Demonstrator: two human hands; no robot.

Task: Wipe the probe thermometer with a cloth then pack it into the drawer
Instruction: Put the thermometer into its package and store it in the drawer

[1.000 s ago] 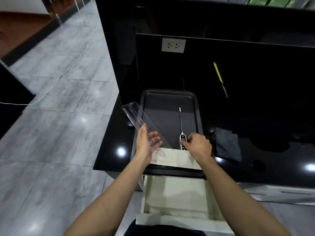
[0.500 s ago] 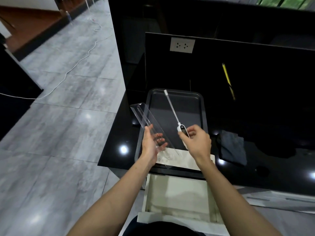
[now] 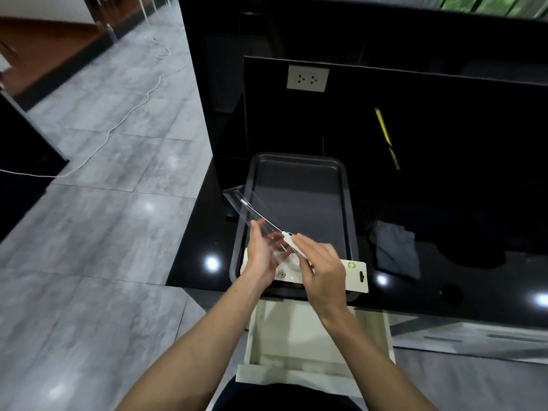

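Clear plastic sleeve (image 3: pixel 252 210) is sitting in the left hand (image 3: pixel 262 256), fingers curled round it, while the right hand (image 3: pixel 321 268) is pinching one thermometer (image 3: pixel 289 240) with the probe lying inside that sleeve. One white card (image 3: pixel 357 275) is lying on the tray (image 3: pixel 347 203), showing a green logo; the other print is too blurry to read. One grey cloth (image 3: pixel 396 250) is resting on the counter (image 3: pixel 192 241), one drawer (image 3: pixel 296 378) hanging open below.
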